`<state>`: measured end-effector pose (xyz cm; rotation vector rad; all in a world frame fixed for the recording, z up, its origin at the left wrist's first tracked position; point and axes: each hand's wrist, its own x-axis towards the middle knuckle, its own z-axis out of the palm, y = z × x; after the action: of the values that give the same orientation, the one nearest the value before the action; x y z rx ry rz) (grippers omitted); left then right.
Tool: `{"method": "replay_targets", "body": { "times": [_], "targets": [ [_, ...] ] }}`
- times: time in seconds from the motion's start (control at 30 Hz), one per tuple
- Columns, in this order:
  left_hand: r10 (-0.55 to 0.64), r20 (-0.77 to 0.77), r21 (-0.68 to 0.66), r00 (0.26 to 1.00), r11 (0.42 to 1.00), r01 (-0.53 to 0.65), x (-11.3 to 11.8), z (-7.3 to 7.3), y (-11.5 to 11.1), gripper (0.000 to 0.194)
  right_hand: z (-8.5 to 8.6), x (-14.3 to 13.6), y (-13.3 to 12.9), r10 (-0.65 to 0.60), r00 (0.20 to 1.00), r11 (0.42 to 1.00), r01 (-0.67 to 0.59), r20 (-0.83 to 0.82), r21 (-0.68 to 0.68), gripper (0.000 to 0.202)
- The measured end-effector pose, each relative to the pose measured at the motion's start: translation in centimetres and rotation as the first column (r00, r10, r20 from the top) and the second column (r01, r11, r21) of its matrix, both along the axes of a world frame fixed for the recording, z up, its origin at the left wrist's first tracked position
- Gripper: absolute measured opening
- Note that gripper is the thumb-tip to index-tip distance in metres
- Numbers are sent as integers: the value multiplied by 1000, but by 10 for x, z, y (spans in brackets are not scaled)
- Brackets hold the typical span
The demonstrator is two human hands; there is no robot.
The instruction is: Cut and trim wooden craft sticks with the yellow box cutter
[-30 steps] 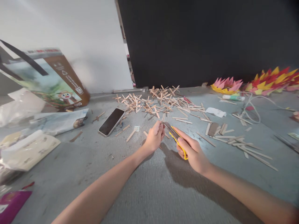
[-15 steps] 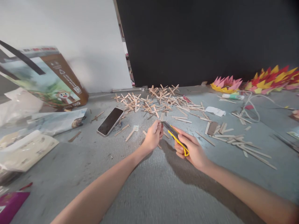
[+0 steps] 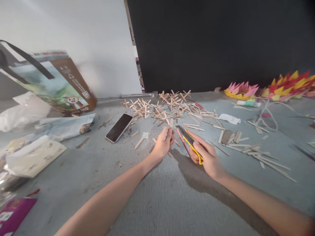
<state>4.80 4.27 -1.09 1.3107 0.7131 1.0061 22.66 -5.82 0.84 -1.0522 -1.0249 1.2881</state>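
My left hand (image 3: 163,143) is closed around a small wooden craft stick (image 3: 171,123), whose end stands up out of the fingers. In my right hand (image 3: 208,156) is a black and yellow utility knife (image 3: 191,143), its tip pointing up and left, close to my left hand but apart from it. A slim reddish patterned strip (image 3: 182,140) lies along the knife's lower side, also in the right hand; its kind I cannot make out. Beyond both hands spreads a pile of craft sticks (image 3: 169,108), many joined into crosses.
A phone (image 3: 119,127) lies left of my hands. Further left are a printed bag (image 3: 66,85), plastic packets (image 3: 36,155) and a purple packet (image 3: 17,214). To the right are loose sticks (image 3: 261,152), a glue stick (image 3: 248,104), a white cable (image 3: 268,114) and folded-paper pieces (image 3: 242,90).
My right hand has drawn the knife a little to the right, away from the left hand, and the reddish strip beside it now shows. The view has shifted slightly left.
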Motion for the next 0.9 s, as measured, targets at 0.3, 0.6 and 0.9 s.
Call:
{"method": "replay_targets", "body": {
  "times": [0.3, 0.6, 0.9],
  "targets": [
    [47, -93, 86, 995, 996, -39, 1, 2, -3, 41, -3, -1, -1, 39, 976, 998, -48, 216, 35, 64],
    [159, -233, 226, 959, 968, -106, 2, 13, -5, 21, 16, 9, 10, -144, 922, 969, 57, 359, 241, 49],
    [234, -782, 459, 578, 843, 281, 1, 35, -66, 37, 104, 69, -3, -164, 691, 963, -43, 705, 266, 34]
  ]
}}
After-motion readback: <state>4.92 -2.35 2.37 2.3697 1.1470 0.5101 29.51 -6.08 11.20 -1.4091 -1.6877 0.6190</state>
